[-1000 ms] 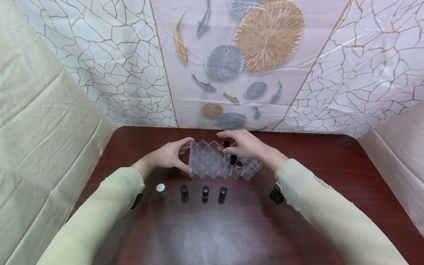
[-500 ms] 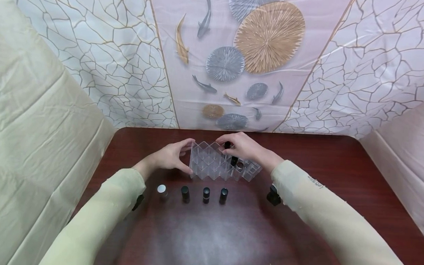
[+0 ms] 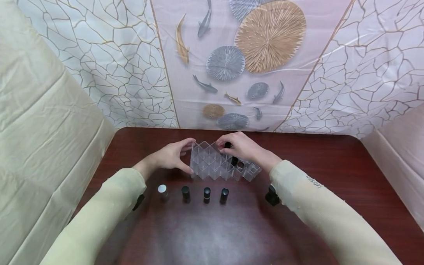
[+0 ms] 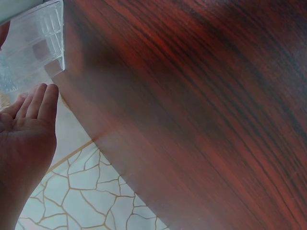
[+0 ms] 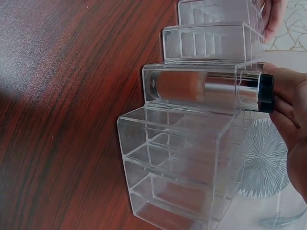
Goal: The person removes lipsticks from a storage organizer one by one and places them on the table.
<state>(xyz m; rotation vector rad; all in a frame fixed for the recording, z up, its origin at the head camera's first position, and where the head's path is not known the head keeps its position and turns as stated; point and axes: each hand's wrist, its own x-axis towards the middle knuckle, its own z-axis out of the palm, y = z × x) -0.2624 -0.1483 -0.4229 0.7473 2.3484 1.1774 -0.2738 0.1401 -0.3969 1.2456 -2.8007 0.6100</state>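
Observation:
A clear acrylic lipstick organizer [image 3: 207, 163] with diamond-shaped slots stands near the back of the table. My left hand [image 3: 169, 156] grips its left end, thumb at the front corner and fingers at the back corner; the left wrist view shows those fingers [image 4: 47, 103] fairly straight. Over the back row, my right hand [image 3: 241, 145] pinches a black-capped lipstick tube [image 3: 227, 145], its lower part hidden. Nearer the front, a black cap [image 3: 234, 161] and a dark cap with a shiny ring [image 3: 240, 166] show in slots. The right wrist view shows an orange-brown tube [image 5: 177, 86] with a silver collar in one slot.
In front of the organizer, a white-topped tube [image 3: 162, 190] and several black tubes [image 3: 207, 194] stand upright in a row on the dark red wooden table [image 3: 201, 237]. Behind the table's back edge hangs a patterned cloth [image 3: 225, 62].
My right hand has moved slightly lower, its index finger and thumb closing in around the black-capped tube. The left hand keeps its place on the organizer, and the row of tubes stays put.

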